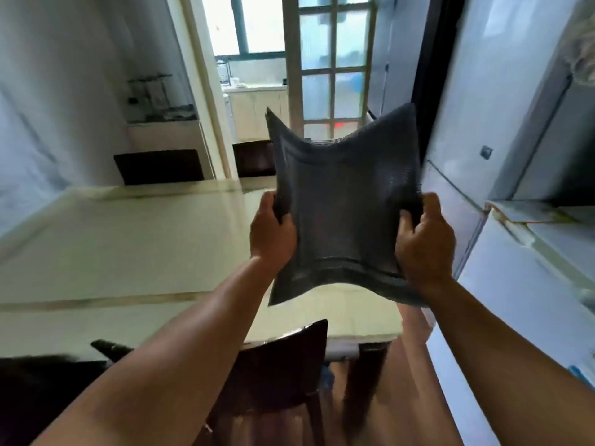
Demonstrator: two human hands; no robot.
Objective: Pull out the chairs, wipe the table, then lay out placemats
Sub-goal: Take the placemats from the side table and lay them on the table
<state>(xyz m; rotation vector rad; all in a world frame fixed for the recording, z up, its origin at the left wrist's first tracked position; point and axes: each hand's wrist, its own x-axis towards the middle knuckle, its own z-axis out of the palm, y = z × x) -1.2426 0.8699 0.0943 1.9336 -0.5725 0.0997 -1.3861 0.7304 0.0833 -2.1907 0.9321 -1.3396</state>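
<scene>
left hand (273, 229) + right hand (424, 239) grip | placemat (346, 201): grey, woven, bowed

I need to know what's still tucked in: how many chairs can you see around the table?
3. Two dark chairs stand at the table's far edge: one at left, one partly behind the placemat. A third is at the near edge. Others may be hidden.

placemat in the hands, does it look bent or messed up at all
Yes. The dark grey woven placemat is not flat: the left hand and right hand grip its side edges above the pale glossy table, so its middle sags and the far corners flare upward. No tear or stain is visible.
</scene>
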